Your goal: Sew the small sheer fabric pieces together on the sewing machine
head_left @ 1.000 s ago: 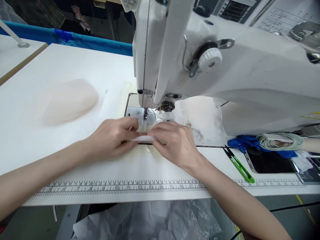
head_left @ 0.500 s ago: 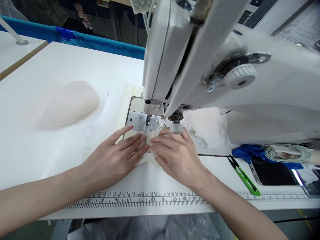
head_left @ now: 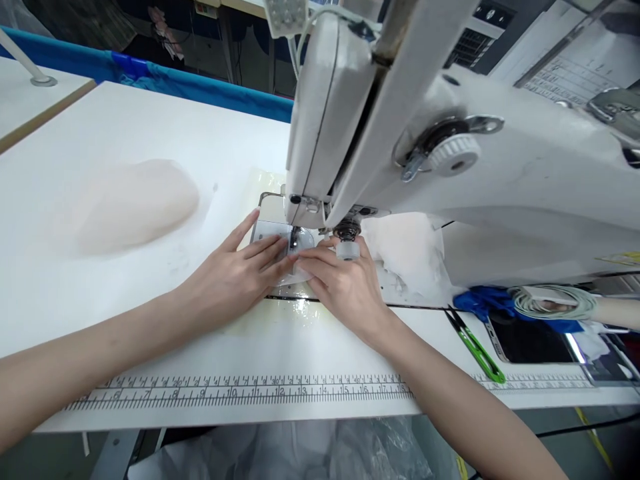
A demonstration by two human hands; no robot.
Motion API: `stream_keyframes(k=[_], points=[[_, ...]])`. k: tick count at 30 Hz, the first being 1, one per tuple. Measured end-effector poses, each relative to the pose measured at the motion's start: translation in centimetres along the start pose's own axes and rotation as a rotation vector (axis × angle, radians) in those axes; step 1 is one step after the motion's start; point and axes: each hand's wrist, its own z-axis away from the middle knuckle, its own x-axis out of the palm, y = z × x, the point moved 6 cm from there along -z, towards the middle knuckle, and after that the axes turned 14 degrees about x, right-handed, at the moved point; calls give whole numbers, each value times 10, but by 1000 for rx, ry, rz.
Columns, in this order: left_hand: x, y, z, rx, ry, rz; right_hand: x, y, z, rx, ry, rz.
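Note:
A small piece of sheer white fabric [head_left: 287, 279] lies on the metal plate under the needle area of a white sewing machine [head_left: 320, 120]. My left hand [head_left: 240, 270] rests on it from the left with fingers stretched out and thumb apart, its fingertips close to the presser foot [head_left: 295, 240]. From the right, my right hand [head_left: 345, 287] has its fingers together and bent, pinching the fabric's right side just in front of the foot. The fingertips of both hands nearly meet. A white knob [head_left: 347, 251] partly covers my right fingers.
A pale moulded cup [head_left: 145, 203] lies on the table at left. Right of the needle is bunched white fabric [head_left: 407, 257]. Green thread snips [head_left: 477, 350], a phone [head_left: 530, 340] and a blue cloth [head_left: 483, 303] lie further right. A printed ruler [head_left: 250, 393] runs along the front edge.
Both hands have slid forward towards the presser foot, carrying the sheer fabric with them. The plate's front edge now shows below the fabric. The camera view has shifted slightly.

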Motion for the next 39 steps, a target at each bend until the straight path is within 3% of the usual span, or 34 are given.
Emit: stream_keyframes(k=[6,11,15,18,26,39], points=[[-2,9,4,30,-55,-126,-3,-3,4,-58,79,42],[-9,25,10,68,-42,-65,-14,-11,14,-161,188,16],[-12,15,5,-1,32,-5,-13,-7,11,-106,160,-71],[-9,5,1,-48,23,13,-11,-5,9,-67,107,-135],[-10,14,5,71,-5,-71,-13,-11,11,-110,111,-97],[-7,11,5,85,-42,-112,-11,-9,10,-118,133,-72]])
